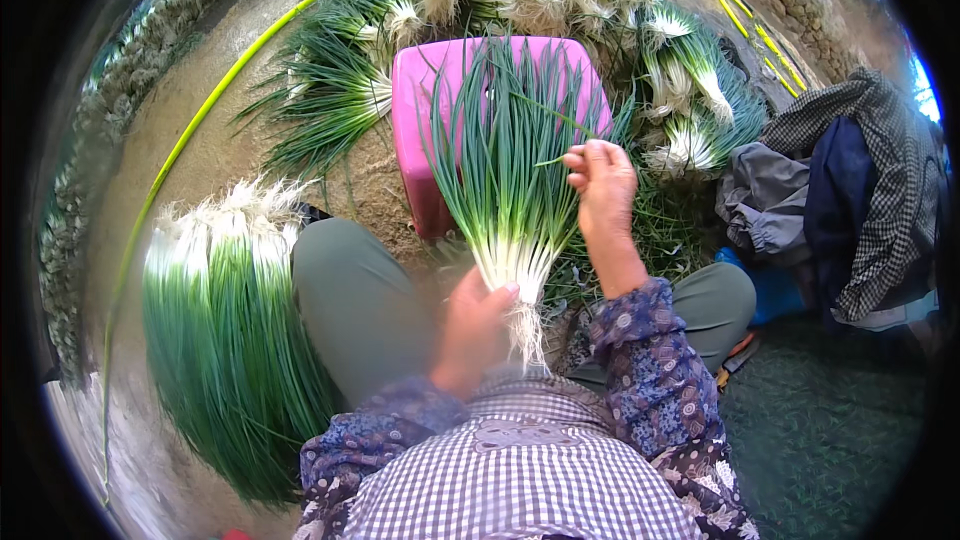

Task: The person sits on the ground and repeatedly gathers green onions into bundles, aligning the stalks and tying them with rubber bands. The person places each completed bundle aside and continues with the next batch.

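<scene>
My left hand [474, 326] grips a bunch of green onions [517, 240] around its white lower stems. The roots hang toward my lap, and the green leaves fan out over a pink plastic stool [421, 90]. My right hand [606, 184] is raised beside the leaves on the right. Between its thumb and fingers is a single thin green leaf [555, 160], pinched apart from the bunch. Part of my left hand is blurred, and its fingers behind the stems are hidden.
Cleaned green onions [225, 315] lie stacked left of my knee. More bunches [337, 105] surround the stool's far side, with loose leaf scraps [660, 229] on the ground. A yellow hose [217, 90] curves along the left. Clothes [840, 180] are heaped at right.
</scene>
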A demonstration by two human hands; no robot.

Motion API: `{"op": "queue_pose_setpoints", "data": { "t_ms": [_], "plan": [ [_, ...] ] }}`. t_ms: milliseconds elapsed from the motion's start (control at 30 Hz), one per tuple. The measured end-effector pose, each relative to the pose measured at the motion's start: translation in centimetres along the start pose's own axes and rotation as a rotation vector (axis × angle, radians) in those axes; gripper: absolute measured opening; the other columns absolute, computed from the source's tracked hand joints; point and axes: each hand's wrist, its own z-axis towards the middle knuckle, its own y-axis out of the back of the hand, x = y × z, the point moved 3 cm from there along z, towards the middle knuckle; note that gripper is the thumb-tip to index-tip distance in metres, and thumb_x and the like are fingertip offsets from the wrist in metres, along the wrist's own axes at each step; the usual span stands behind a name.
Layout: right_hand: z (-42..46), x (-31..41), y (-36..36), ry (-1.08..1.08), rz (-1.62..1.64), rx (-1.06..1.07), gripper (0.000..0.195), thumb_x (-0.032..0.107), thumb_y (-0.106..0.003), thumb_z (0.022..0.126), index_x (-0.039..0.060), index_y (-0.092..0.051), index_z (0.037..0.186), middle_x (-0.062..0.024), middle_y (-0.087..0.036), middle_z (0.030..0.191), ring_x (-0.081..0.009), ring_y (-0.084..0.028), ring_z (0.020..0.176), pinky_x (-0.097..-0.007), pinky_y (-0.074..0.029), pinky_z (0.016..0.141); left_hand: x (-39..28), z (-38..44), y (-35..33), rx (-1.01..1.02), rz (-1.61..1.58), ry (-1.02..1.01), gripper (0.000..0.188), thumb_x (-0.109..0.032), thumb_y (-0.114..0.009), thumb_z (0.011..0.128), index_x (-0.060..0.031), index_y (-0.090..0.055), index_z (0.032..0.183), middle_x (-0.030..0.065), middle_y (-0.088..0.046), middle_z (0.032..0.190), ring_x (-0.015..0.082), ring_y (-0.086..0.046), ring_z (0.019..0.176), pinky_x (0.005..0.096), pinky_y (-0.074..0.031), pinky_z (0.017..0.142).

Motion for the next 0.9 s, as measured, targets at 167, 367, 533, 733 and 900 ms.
{"op": "queue_pose_setpoints", "data": {
  "t_ms": [167, 367, 533, 733, 900],
  "plan": [
    [-2.5, 2.9, -1.2, -0.083, -0.149, 0.358, 0.014, 0.015, -0.064, 0.090, 0.0042, -0.061, 0.099, -0.0031, -0.063, 0.078, -0.0078, -0.059, 0.059, -0.0187, -0.048, 0.047, 0.1, -0.1, -0.1, -0.013, 0.023, 0.066, 0.038, -0.001, -0.062, 0.086, 0.0005, -0.051, 0.123, 0.0127, -0.064, 0.112, 0.0206, -0.065, 0.097, 0.0355, -0.054, 0.087],
    [-3.7, 1.5, -1.2, 0.244, -1.012, 0.375, 0.020, 0.023, -0.074, 0.074, 0.0054, -0.067, 0.081, -0.0079, -0.062, 0.062, -0.0216, -0.063, 0.058, -0.0351, -0.048, 0.055, 0.1, -0.2, -0.3, -0.065, 0.008, 0.051, 0.040, -0.003, -0.062, 0.087, -0.0010, -0.049, 0.125, 0.0121, -0.062, 0.115, 0.0209, -0.065, 0.098, 0.0387, -0.055, 0.087],
    [-3.9, 1.2, -0.5, 0.242, -0.969, 0.336, 0.016, 0.019, -0.070, 0.075, 0.0054, -0.067, 0.083, -0.0077, -0.062, 0.062, -0.0206, -0.062, 0.057, -0.0333, -0.047, 0.054, 0.1, -0.1, -0.3, -0.039, 0.002, -0.006, 0.037, -0.003, -0.057, 0.089, -0.0003, -0.047, 0.124, 0.0145, -0.061, 0.117, 0.0249, -0.064, 0.101, 0.0417, -0.054, 0.089],
    [-3.6, 1.2, -1.5, 0.269, -0.933, 0.365, 0.011, 0.015, -0.066, 0.077, 0.0061, -0.066, 0.083, -0.0092, -0.057, 0.058, -0.0221, -0.059, 0.053, -0.0354, -0.044, 0.052, 0.3, 0.0, -0.3, -0.029, -0.006, 0.008, 0.038, -0.003, -0.057, 0.088, 0.0001, -0.046, 0.125, 0.0152, -0.059, 0.119, 0.0255, -0.063, 0.104, 0.0436, -0.053, 0.091],
    [-2.7, 1.2, -2.2, 0.433, -0.981, 0.341, 0.013, 0.015, -0.069, 0.080, 0.0033, -0.068, 0.083, -0.0029, -0.051, 0.052, -0.0087, -0.048, 0.047, -0.0280, -0.037, 0.047, 0.0, -0.1, -0.5, -0.065, 0.028, 0.051, 0.039, -0.003, -0.056, 0.089, 0.0000, -0.045, 0.126, 0.0158, -0.058, 0.121, 0.0266, -0.062, 0.106, 0.0453, -0.053, 0.092]
  ]
}}
